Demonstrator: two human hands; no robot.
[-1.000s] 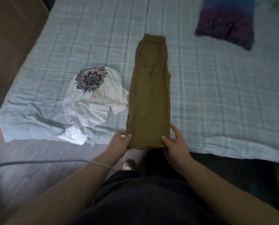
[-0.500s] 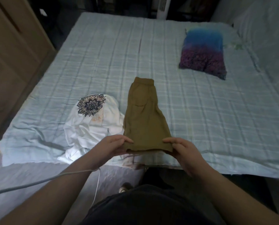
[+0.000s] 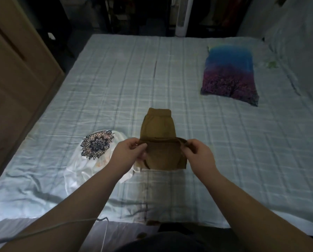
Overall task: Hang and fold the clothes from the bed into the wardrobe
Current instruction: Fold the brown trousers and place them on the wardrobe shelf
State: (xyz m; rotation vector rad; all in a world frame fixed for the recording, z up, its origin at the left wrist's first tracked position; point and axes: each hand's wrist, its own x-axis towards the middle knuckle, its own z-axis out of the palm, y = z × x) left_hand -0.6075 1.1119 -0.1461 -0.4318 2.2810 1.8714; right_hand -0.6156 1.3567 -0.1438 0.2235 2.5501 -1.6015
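Now | left hand (image 3: 129, 151), right hand (image 3: 199, 153): both grips pinch one pair olive trousers (image 3: 158, 128) | one white shirt (image 3: 95, 151) | one pillow (image 3: 228, 73)

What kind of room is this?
Most likely a home bedroom: a bed with a pale checked cover fills the view, a printed pillow lies on it, and what looks like a wooden wardrobe stands at left. The left hand and right hand pinch olive trousers.

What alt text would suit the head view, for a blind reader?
The left hand and right hand pinch the near end of olive-brown trousers, doubled back over the rest, on a pale checked bed. A crumpled white shirt lies to their left, a blue-purple pillow farther right.
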